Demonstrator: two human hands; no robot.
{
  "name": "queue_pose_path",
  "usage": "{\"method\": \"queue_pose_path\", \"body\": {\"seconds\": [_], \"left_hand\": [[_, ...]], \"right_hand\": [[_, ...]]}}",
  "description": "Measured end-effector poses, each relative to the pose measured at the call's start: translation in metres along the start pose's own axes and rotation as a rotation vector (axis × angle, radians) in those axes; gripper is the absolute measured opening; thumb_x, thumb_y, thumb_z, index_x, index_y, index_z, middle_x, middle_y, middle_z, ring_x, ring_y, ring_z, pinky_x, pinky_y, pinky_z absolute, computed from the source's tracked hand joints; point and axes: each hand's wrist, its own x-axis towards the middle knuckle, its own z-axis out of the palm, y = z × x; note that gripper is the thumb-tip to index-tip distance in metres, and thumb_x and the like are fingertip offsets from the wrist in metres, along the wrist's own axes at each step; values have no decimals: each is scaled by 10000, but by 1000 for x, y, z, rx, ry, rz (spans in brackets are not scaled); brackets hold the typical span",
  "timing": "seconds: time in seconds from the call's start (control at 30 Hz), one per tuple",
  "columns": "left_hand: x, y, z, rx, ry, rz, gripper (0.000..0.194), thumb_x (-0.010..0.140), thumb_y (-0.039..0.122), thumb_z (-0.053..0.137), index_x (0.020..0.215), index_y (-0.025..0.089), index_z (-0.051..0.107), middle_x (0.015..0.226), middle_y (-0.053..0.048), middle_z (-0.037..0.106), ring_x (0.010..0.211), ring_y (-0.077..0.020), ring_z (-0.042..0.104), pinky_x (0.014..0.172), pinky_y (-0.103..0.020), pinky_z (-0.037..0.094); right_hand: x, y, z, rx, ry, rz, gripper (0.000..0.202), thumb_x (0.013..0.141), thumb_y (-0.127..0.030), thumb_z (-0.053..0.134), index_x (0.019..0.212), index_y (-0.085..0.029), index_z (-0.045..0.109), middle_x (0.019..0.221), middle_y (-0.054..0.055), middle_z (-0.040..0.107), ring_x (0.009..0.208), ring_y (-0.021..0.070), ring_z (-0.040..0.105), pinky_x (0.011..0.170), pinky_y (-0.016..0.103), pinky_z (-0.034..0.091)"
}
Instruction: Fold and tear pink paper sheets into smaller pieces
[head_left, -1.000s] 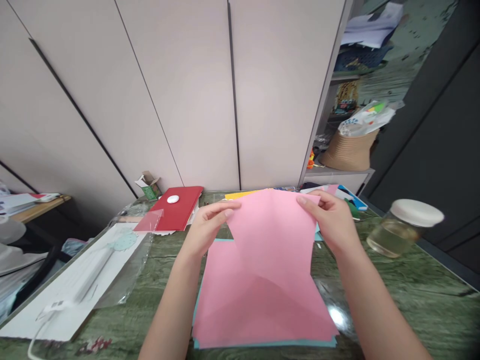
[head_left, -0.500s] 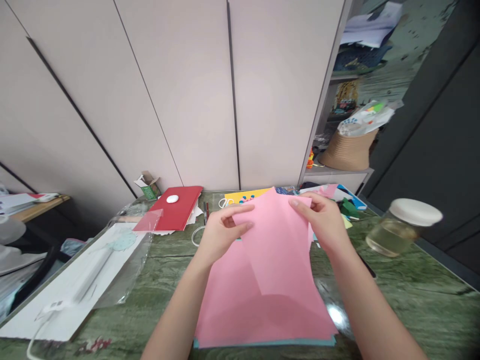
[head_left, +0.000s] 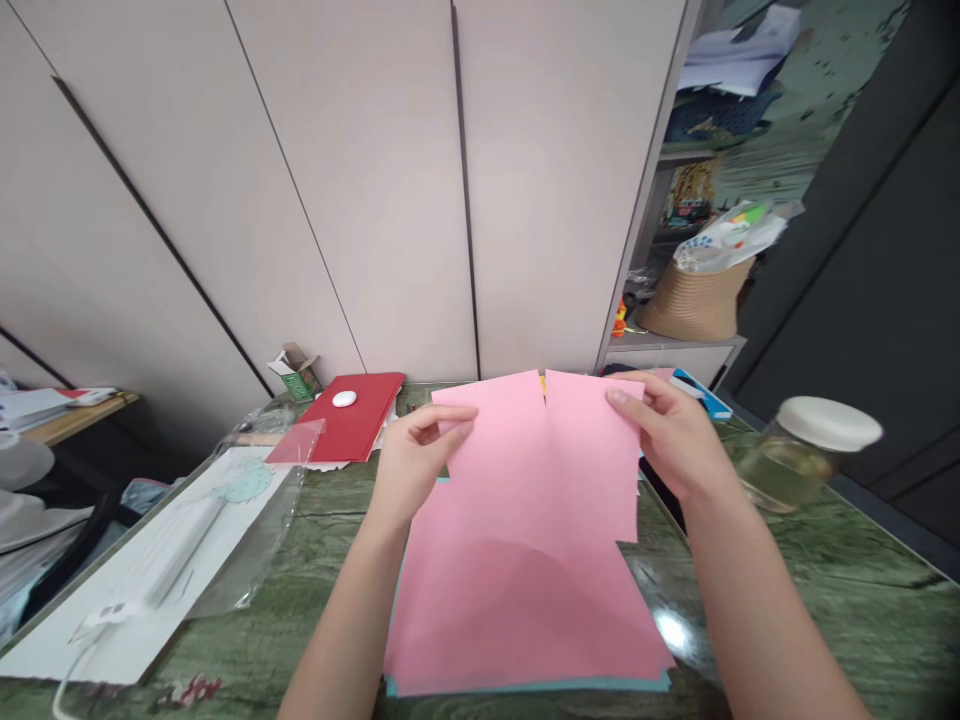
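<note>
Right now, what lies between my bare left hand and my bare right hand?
In the head view, straight-edged pink paper spans the stretch between your left hand and right hand, parted by a narrow gap at the top.

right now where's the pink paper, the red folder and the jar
Pink paper [head_left: 525, 530], head view, middle of the pink area
Red folder [head_left: 358, 420], head view, middle of its cover
Jar [head_left: 796, 467], head view, upper part of its clear side
</note>
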Motion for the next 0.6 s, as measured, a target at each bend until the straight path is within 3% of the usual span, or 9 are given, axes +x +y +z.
{"method": "queue_pose_path", "body": {"seconds": [0.13, 0.27, 0.37, 0.6], "left_hand": [[2, -3, 2, -55, 20, 19, 225, 710, 282, 643, 920, 210, 678, 997, -57, 665, 941, -205, 584, 798, -309, 451], [2, 1, 3, -37, 7, 82, 354, 686, 255, 668, 1037, 225, 631, 1135, -56, 611, 1065, -217, 530, 883, -333, 423], [2, 0, 3, -36, -14, 91, 276, 703, 258, 653, 976, 215, 661, 1072, -61, 639, 1025, -214, 555, 876, -337, 432], [-2, 0, 7, -12, -79, 45, 199, 701, 257, 657, 895, 237, 694, 987, -42, 675, 963, -202, 593, 838, -312, 463]], "right_hand": [[1, 0, -2, 170, -155, 85, 332, 629, -273, 721, 949, -239, 635, 922, 41, 670, 745, 179, 621, 658, 309, 486], [5, 7, -2, 212, -80, 48, 208, 637, -254, 720, 839, -228, 679, 895, 37, 674, 773, 180, 617, 748, 337, 478], [8, 16, -1, 210, -7, -2, 76, 657, -266, 710, 696, -212, 673, 784, 16, 655, 742, 159, 596, 738, 314, 468], [7, 23, 9, 123, 13, -21, 123, 678, -316, 686, 666, -203, 638, 683, -14, 601, 632, 126, 545, 616, 270, 443]]}}
